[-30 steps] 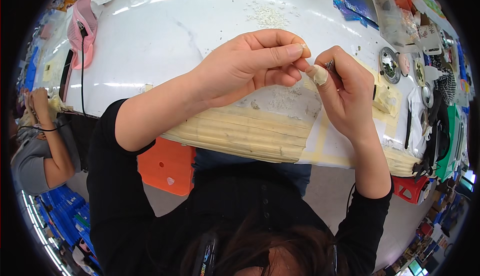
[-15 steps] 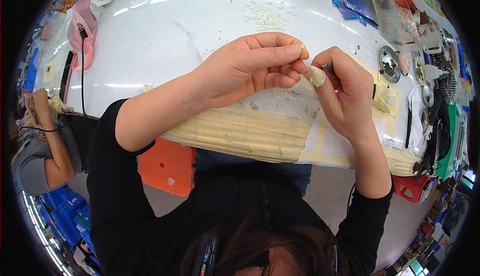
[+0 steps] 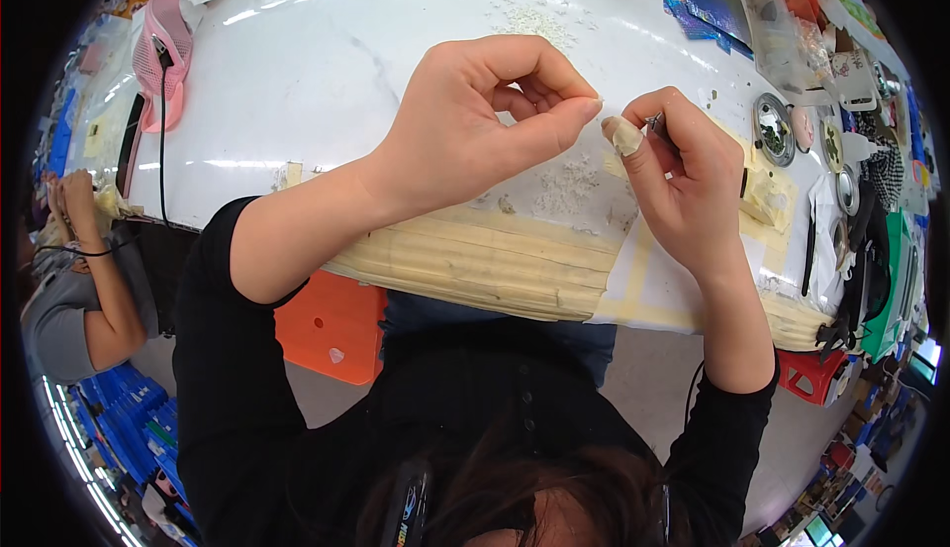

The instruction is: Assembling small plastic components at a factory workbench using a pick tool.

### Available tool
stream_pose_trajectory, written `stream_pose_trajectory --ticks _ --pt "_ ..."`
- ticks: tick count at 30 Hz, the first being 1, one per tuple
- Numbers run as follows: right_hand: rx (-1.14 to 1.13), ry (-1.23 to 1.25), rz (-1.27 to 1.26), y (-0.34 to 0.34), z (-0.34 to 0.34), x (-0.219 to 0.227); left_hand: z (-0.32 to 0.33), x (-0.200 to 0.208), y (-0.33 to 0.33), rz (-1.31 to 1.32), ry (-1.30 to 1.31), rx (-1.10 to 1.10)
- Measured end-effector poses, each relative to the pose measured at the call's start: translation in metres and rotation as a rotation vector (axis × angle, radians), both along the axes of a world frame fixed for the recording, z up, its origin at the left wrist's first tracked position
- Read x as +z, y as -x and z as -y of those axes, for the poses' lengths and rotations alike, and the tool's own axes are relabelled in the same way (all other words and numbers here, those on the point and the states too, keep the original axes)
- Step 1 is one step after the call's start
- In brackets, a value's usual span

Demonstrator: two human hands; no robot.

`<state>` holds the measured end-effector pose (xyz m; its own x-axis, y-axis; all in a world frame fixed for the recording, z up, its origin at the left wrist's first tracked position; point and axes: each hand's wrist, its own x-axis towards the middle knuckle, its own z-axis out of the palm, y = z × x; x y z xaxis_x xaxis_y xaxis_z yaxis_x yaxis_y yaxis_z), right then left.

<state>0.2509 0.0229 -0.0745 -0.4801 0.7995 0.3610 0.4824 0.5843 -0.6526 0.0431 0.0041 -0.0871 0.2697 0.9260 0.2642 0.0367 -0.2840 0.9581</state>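
Over the white table my left hand is closed in a pinch. A tiny pale speck shows between its thumb and index finger, too small to name. Just to the right, my right hand is curled around a small dark metal tool, mostly hidden in the fingers. Beige tape wraps the right thumb. The fingertips of the two hands are close but apart. Small white bits lie scattered below the hands, and a second scatter of white bits lies beyond them.
Padded beige tape covers the table's front edge. At right stand a round metal dish with dark green bits and a yellowish taped block. A pink mesh pouch with a black cable lies at left. Another person sits far left.
My left hand has turned over and pulled slightly away from the right thumb, its thumb and index finger now pinched to a point. My right hand has barely moved.
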Motion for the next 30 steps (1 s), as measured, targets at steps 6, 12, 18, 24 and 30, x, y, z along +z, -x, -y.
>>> stream_pose_trajectory --ticks 6,12,18,24,30 --pt "0.000 0.001 0.014 0.001 0.000 0.000 0.000 0.000 -0.001 0.015 0.095 0.008" --pt "0.001 -0.002 0.010 0.001 -0.001 0.000 -0.003 -0.001 0.001 -0.039 0.122 0.014" --pt "-0.001 -0.006 0.007 0.001 -0.001 -0.001 -0.005 -0.003 0.000 -0.125 0.045 0.054" --pt "-0.004 -0.005 0.009 0.000 -0.001 0.000 -0.004 -0.002 0.000 -0.145 0.023 0.062" --pt "-0.011 0.013 0.008 0.000 -0.001 0.000 -0.023 -0.004 0.012 -0.401 -0.003 0.128"
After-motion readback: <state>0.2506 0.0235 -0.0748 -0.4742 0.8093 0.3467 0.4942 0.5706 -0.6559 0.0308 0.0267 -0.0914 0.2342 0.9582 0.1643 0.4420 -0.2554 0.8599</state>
